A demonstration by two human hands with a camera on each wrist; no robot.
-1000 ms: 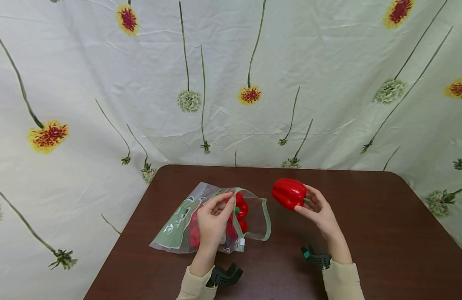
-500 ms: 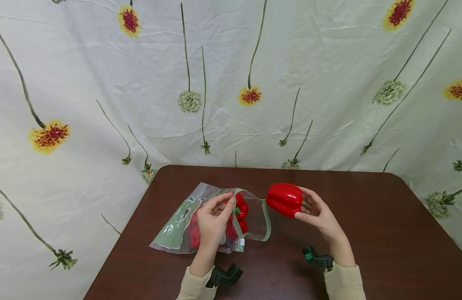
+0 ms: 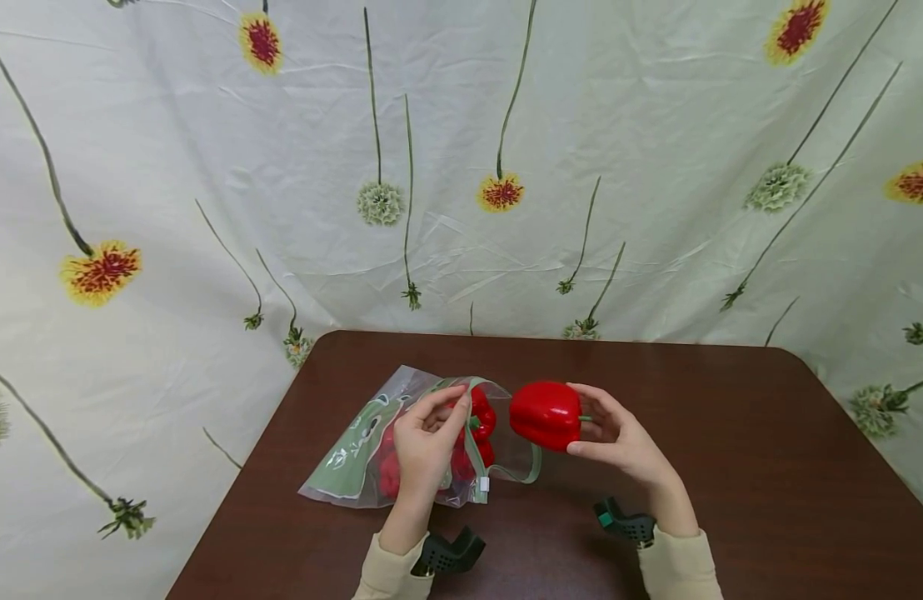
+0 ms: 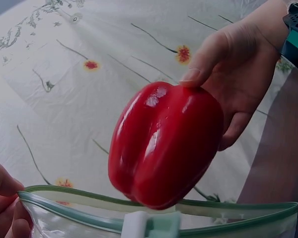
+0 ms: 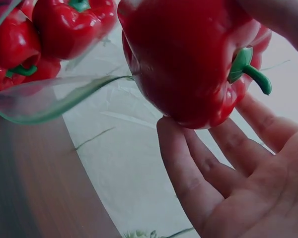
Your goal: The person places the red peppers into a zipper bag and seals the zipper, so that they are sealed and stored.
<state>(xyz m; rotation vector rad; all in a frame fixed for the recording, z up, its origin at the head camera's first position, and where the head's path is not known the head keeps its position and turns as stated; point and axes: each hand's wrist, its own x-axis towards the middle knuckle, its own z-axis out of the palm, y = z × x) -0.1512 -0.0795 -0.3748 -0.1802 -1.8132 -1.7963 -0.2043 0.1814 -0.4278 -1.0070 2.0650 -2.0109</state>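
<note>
A glossy red bell pepper (image 3: pixel 544 415) with a green stem is held by my right hand (image 3: pixel 619 437), thumb on one side and fingers on the other, at the stem end. In the left wrist view the pepper's blunt end overlaps the mouth of a clear zip bag (image 4: pixel 248 218) with green edging and a white slider (image 4: pixel 134 224). My left hand (image 3: pixel 430 437) pinches the bag's rim between thumb and fingertips, holding the mouth apart. Several more red bell peppers (image 5: pixel 72 27) lie inside the bag, partly hidden behind my left hand in the head view.
The bag lies on a dark brown table (image 3: pixel 731 442) with rounded far corners. Behind the table hangs a pale cloth (image 3: pixel 656 150) printed with flowers. Each wrist wears a dark camera band, such as the right wrist band (image 3: pixel 625 523).
My right hand has carried the bell pepper leftward and slightly down, from beside the bag to overlapping its mouth. My left hand has stayed at the rim.
</note>
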